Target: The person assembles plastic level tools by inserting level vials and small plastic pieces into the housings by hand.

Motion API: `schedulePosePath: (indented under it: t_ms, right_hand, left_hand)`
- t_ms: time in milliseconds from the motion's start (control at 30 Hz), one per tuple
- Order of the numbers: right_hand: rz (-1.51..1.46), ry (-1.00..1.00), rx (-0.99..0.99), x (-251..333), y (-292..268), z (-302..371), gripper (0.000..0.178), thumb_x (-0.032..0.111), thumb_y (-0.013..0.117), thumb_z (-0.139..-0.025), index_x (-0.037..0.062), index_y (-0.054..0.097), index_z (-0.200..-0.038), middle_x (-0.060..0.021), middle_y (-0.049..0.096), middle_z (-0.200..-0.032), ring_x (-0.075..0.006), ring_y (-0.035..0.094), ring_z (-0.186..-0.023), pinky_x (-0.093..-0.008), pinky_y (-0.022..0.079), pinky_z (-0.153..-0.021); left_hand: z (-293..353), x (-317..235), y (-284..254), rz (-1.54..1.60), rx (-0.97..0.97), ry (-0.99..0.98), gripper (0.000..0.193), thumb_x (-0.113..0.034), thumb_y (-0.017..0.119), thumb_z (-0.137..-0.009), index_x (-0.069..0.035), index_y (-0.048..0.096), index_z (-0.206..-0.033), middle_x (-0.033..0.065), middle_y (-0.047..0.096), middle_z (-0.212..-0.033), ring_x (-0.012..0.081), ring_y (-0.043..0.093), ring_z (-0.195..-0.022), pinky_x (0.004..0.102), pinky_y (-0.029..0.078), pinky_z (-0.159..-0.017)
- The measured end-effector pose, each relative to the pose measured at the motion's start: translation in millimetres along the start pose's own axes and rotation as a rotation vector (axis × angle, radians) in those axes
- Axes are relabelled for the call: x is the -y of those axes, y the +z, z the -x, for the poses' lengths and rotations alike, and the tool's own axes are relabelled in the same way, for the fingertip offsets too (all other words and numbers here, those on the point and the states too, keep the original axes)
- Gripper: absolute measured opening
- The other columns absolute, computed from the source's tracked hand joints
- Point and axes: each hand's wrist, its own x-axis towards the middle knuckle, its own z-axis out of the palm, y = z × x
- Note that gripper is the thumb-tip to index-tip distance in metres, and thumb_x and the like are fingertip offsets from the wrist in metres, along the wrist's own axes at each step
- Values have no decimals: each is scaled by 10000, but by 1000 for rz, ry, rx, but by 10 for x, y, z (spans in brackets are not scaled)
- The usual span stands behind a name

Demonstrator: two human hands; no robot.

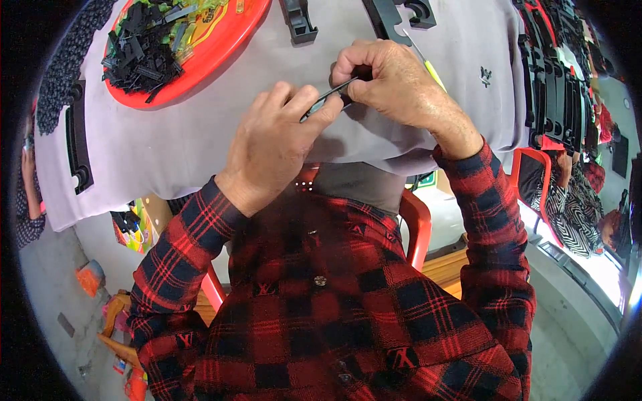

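thin dark piece (pixel 333 93) is held slantwise between the two hands, over the near edge of the table. by the left hand (pixel 271 137), its lower end is pinched between thumb and bent forefinger, the other fingers being curled close together. by the right hand (pixel 404 87), its upper end is gripped with thumb and forefinger curled inward; how the remaining fingers are set cannot be told, as they are hidden.

just beyond the right hand, a tool with a yellow handle (pixel 434 75) is laid on the grey cloth (pixel 180 144). above the hands, a black channel-shaped part (pixel 299 21) and a long black part (pixel 382 19) are seen. to the right, a little cluster of dark bits (pixel 485 76) is scattered. at the upper left, black scraps (pixel 137 70) and yellow-green pieces (pixel 208 19) are heaped on a red tray (pixel 217 61). along the right edge, black parts (pixel 554 100) are lined up.
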Motion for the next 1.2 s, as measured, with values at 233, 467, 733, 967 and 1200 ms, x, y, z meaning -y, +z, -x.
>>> schedulePosePath:
  t_ms: [233,467,733,967,1200]
  right_hand:
    - [12,-6,-13,22,2,1,142,110,686,-772,53,715,-899,-160,721,-875,-354,707,-865,-433,550,-784]
    - [32,7,-4,5,-5,2,145,104,675,-771,55,719,-900,-165,721,-880,-357,708,-873,-436,551,-798]
    - [68,-7,-28,32,20,2,157,101,659,-772,56,723,-908,-172,718,-877,-370,701,-877,-439,547,-803]
    - [-47,12,17,-4,-15,-1,150,109,670,-771,51,722,-899,-172,718,-879,-367,702,-880,-439,546,-810]
    - [36,-20,-10,-10,-6,-6,143,112,680,-771,49,721,-893,-172,717,-874,-369,701,-871,-441,544,-800]
  left_hand:
    - [10,5,9,-10,-4,2,428,-100,609,-806,-137,636,-1232,31,551,-1015,237,547,-936,364,481,-790]
    - [1,-12,-9,0,17,-1,442,-97,611,-807,-143,633,-1246,27,555,-1031,238,549,-943,362,477,-790]
    - [14,-6,11,-27,10,-3,443,-106,610,-806,-142,625,-1248,27,558,-1038,236,553,-958,364,479,-801]
    - [6,-6,7,-27,25,3,447,-109,603,-810,-137,625,-1255,36,558,-1048,242,553,-965,370,481,-802]
    - [1,-7,21,-8,19,3,453,-112,601,-812,-138,627,-1264,36,556,-1056,241,546,-959,370,480,-799]
